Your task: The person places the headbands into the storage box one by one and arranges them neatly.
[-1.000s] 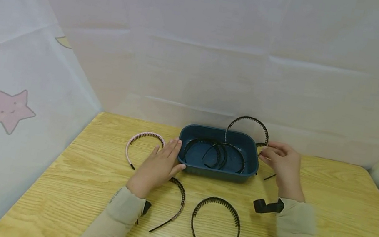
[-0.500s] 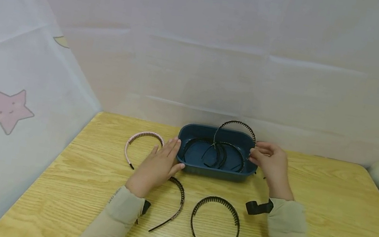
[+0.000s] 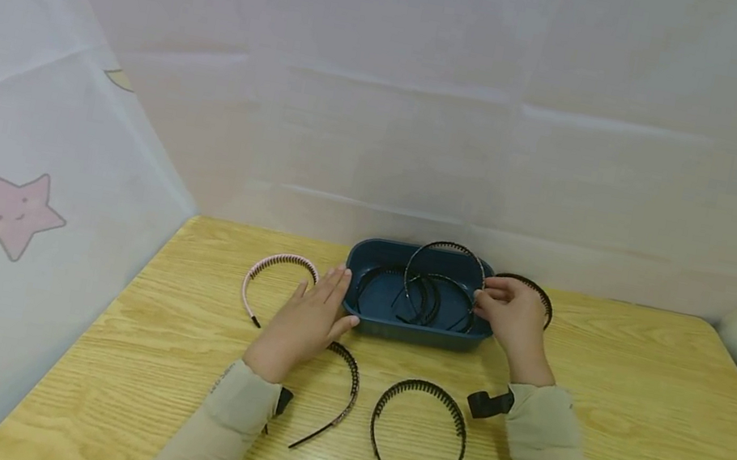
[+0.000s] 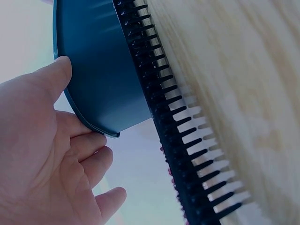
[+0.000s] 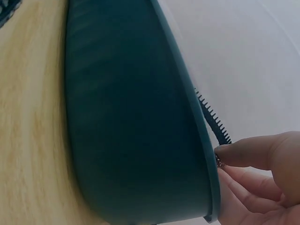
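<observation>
A dark blue plastic box (image 3: 409, 334) stands near the back of the table with several black headbands (image 3: 432, 307) lying inside. My left hand (image 3: 303, 325) rests against its left end, thumb at the front rim and fingers along the left rim. In the left wrist view those fingers (image 4: 96, 147) touch the box edge. My right hand (image 3: 513, 321) pinches a black toothed headband (image 3: 450, 245) by its side, over the box's right end. That headband stands upright, its arch above the rim. In the right wrist view, thumb and fingertips hold it just beyond the rim.
A pink headband (image 3: 249, 279) lies left of the box. Two dark headbands, one partly under my left forearm (image 3: 353, 392) and one in front (image 3: 425, 388), lie nearer me. Another black headband (image 3: 542, 294) lies behind my right hand. A white cloth (image 3: 384, 142) hangs behind the table.
My right hand has moved left and slightly down with the headband, bringing it further over the box. The headband behind that hand now shows more. My left hand has stayed in place.
</observation>
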### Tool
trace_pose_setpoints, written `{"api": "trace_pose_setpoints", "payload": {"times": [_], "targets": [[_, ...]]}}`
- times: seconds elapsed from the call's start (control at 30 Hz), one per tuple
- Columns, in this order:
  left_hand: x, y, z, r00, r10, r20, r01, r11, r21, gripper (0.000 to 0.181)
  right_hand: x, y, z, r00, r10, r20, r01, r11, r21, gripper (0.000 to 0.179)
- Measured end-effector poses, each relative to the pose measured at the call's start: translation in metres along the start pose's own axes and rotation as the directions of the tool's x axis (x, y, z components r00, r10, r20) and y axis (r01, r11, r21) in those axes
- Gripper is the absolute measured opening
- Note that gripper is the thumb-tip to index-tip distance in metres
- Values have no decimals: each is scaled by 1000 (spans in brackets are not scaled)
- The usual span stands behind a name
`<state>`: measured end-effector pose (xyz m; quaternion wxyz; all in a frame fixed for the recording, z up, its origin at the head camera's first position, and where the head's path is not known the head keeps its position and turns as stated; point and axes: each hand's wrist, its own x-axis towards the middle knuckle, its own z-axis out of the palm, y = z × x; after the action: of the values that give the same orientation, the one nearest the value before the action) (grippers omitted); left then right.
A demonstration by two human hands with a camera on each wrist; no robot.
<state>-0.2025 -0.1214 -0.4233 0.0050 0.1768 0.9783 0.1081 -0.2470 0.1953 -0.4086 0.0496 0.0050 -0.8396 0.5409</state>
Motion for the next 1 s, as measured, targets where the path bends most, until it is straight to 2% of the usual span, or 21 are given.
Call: {"api": "trace_pose_setpoints", "payload": {"times": [0.27,0.5,0.63,0.8,1.0], "targets": [[-1,0,0,1000,0,2,0,1000,-3,77,-3,-3,3,997,-50,-51,43,989,-142,33],[-1,0,0,1000,-4,7,4,1000,-9,77,-6,-5,2,992,-102,-68,86,973,-215,30],[-2,2,-1,1000,-5,-2,5,1000,-11,77,-5,-2,0,984,-144,-102,114,961,-253,26],[-2,3,-2,1000,-1,-17,0,1000,-8,77,-4,0,-5,973,-187,-135,149,957,-248,23],[-1,2,0,1000,1,-19,-1,1000,7,78,0,3,-15,975,-177,-137,140,960,-242,25]]}}
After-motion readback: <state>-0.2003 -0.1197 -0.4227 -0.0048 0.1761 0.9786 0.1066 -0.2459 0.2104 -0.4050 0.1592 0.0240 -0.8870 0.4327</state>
